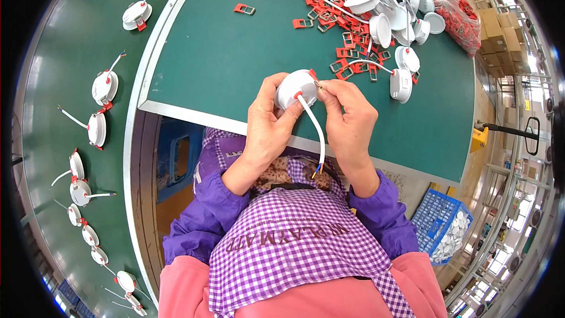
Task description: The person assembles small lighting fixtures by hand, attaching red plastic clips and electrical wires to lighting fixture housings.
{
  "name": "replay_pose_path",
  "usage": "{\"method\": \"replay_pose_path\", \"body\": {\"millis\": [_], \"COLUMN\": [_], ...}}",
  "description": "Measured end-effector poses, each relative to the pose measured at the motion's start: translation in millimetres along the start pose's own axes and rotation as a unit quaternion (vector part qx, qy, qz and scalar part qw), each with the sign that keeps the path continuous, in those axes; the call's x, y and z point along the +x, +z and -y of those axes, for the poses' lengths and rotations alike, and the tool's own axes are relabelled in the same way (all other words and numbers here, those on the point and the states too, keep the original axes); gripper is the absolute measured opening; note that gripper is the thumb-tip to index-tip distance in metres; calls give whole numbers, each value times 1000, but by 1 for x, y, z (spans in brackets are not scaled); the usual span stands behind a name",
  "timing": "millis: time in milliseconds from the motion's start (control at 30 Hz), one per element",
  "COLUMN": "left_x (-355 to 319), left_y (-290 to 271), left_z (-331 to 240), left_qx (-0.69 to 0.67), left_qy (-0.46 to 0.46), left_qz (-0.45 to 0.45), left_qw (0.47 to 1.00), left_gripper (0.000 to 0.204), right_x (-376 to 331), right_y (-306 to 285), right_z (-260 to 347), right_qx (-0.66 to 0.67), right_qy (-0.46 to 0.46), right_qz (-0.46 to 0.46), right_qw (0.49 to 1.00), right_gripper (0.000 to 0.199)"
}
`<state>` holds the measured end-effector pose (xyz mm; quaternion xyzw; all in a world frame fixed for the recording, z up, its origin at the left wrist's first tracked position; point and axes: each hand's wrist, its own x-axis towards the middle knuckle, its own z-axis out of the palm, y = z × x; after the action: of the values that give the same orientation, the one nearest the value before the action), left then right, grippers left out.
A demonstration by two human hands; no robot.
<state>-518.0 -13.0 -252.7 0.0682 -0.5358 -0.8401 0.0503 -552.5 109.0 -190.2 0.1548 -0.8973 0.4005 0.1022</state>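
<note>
Cupped in the left hand [266,132], a round white lamp [296,88] sits above the desk [223,65] edge; right hand [351,119] pinches a small metal clip at its rim. Better keep the lamp steady, its white cord [316,135] hanging clear

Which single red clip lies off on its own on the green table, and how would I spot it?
Start at the green table and find the pile of white lamp housings and red clips at its far right. Look left of that pile: the lone red clip lies flat on bare green, apart from all the others.
</note>
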Motion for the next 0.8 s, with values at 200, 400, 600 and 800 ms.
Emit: {"method": "replay_pose_path", "body": {"millis": [200,400,600,800], "left_x": [2,5,7,11], "left_y": [-3,-9,-11,-18], "left_z": [0,0,-2,-5], "left_qx": [-10,8,-60,-69], "left_qy": [-4,-28,-15,-63], "left_qz": [12,47,69,119], "left_qw": [1000,998,996,988], "left_gripper": [39,39,39,46], "right_x": [-1,-2,5,20], "right_y": [1,-2,-13,-18], "right_z": [0,-5,-13,-9], "right_qx": [-9,-39,164,196], "right_qy": [-9,-62,143,225], "right_qz": [-10,-9,43,81], "right_qw": [1000,997,975,951], "right_gripper": [12,12,24,39]}}
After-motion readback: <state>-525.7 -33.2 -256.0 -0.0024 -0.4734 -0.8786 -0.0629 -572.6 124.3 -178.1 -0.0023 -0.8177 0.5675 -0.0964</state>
